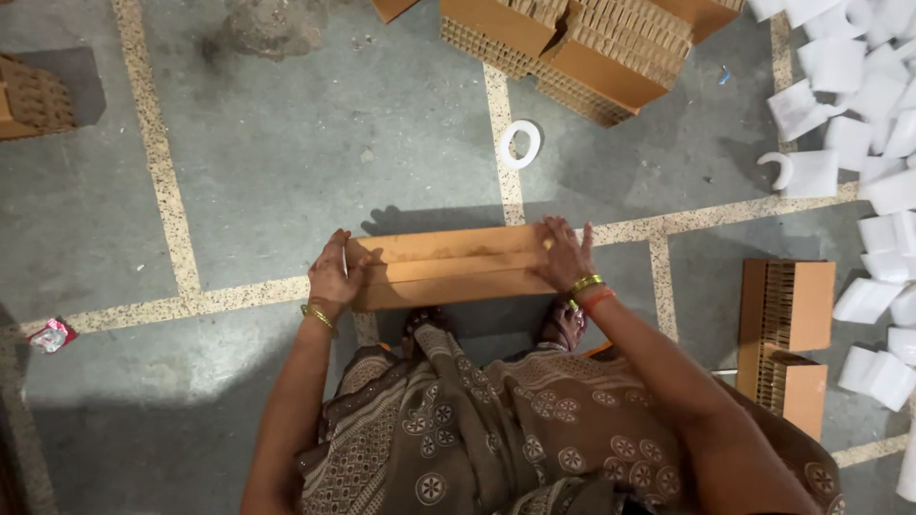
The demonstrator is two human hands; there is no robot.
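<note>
A long folded brown cardboard piece (pixel 448 267) lies on the grey floor just in front of my feet. My left hand (pixel 334 272) grips its left end, fingers wrapped over the edge. My right hand (pixel 565 253) presses on its right end with fingers spread across the top. Both wrists wear gold bangles. My patterned brown garment fills the lower middle of the view.
Stacks of corrugated cardboard (pixel 582 43) stand at the top. Two more cardboard stacks (pixel 787 334) sit at the right. White foam pieces (pixel 873 124) are heaped at the far right. A white ring (pixel 520 143) lies on the floor, and a small red wrapper (pixel 50 336) at left.
</note>
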